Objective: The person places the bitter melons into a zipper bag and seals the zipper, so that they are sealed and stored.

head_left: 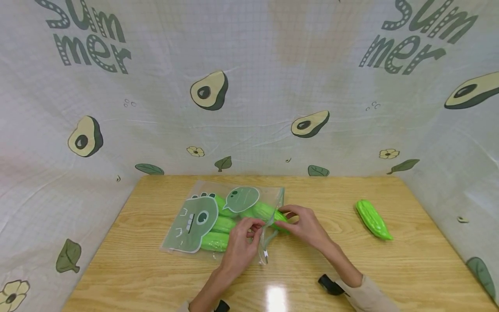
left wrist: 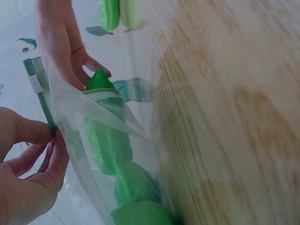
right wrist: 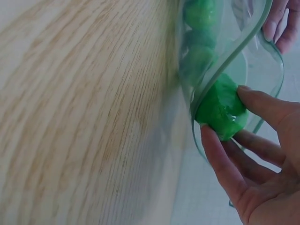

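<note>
A clear slider zip bag (head_left: pixel 242 200) with a green monster print lies on the table, its mouth facing right. Inside are several bright green, ridged bitter melons (head_left: pixel 215 242). My left hand (head_left: pixel 241 247) pinches the near edge of the bag's mouth between thumb and fingers, close to the white slider (left wrist: pixel 35 83). With thumb and fingertips my right hand (head_left: pixel 309 227) grips the end of another bitter melon (right wrist: pixel 222 108), most of which lies inside the bag. Its pointed tip (left wrist: pixel 100 79) sticks out past the rim.
One more bitter melon (head_left: pixel 373 219) lies on the wooden table (head_left: pixel 327 195) at the right. A white cloth (head_left: pixel 257 147) printed with avocados and leaves hangs behind and at both sides. Black straps (head_left: pixel 330 285) show at the wrists.
</note>
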Action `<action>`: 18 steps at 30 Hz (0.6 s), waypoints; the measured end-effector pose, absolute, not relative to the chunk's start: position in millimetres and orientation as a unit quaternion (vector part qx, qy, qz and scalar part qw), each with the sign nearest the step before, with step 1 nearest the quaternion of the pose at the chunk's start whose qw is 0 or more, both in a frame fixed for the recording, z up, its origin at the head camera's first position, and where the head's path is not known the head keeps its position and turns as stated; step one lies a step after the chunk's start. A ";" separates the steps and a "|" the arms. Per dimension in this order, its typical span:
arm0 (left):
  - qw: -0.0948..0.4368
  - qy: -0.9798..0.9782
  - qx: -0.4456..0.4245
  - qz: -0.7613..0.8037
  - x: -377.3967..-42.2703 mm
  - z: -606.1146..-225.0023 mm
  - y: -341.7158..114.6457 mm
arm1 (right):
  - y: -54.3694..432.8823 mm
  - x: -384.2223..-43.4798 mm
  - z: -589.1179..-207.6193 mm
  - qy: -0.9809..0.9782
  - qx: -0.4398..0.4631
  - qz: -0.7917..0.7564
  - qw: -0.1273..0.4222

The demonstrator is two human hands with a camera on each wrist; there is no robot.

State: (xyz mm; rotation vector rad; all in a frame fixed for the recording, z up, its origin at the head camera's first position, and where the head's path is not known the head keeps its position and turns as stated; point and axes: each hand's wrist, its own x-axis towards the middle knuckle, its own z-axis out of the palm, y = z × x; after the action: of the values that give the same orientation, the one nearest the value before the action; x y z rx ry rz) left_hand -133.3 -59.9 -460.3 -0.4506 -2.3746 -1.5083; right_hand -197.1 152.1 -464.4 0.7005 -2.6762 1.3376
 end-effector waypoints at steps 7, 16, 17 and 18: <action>0.145 -0.826 -0.162 -0.520 -132.8 -460.5 -59.8 | 145.1 -198.6 -464.5 -0.877 0.222 0.425 0.026; 0.146 -0.825 -0.169 -0.519 -131.6 -459.0 -59.2 | 140.7 -201.3 -464.6 -0.873 0.217 0.437 0.009; 0.146 -0.825 -0.169 -0.519 -131.4 -459.0 -59.3 | 140.3 -201.7 -464.8 -0.872 0.219 0.438 0.009; 0.146 -0.825 -0.170 -0.518 -131.4 -459.1 -59.3 | 139.9 -202.1 -465.2 -0.871 0.222 0.438 0.010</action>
State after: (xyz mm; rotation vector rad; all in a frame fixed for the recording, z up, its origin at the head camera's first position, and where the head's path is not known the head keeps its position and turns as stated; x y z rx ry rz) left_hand -131.4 -59.3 -459.1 -0.4882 -2.3762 -1.4924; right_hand -202.1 139.9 -465.2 0.6937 -2.7195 1.3662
